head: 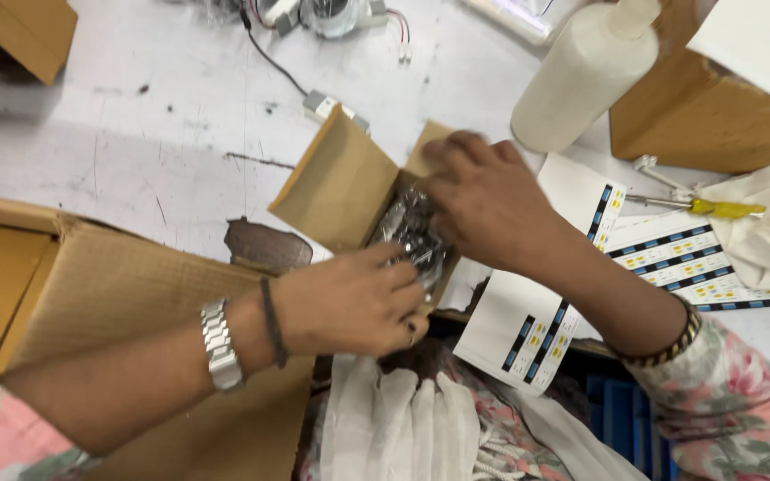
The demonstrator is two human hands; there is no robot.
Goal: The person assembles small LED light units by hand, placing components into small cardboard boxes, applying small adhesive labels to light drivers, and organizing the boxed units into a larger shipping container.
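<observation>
- My left hand [354,303] grips the near side of a small open cardboard box [340,183], fingers curled over its edge.
- My right hand [483,196] reaches into that box from above, fingertips on a shiny clear plastic packet [412,233] lying inside.
- The box flaps stand open, one broad flap tilted up to the left.
- A large brown carton [118,285] lies under my left forearm.
- Just right of the box lie white label sheets [670,254] with dark and yellow stripes.
- A white plastic bottle [585,71] stands on the pale surface [162,116] beyond my right hand.
- A yellow-handled screwdriver [710,207] rests beside a white cloth [768,236].
</observation>
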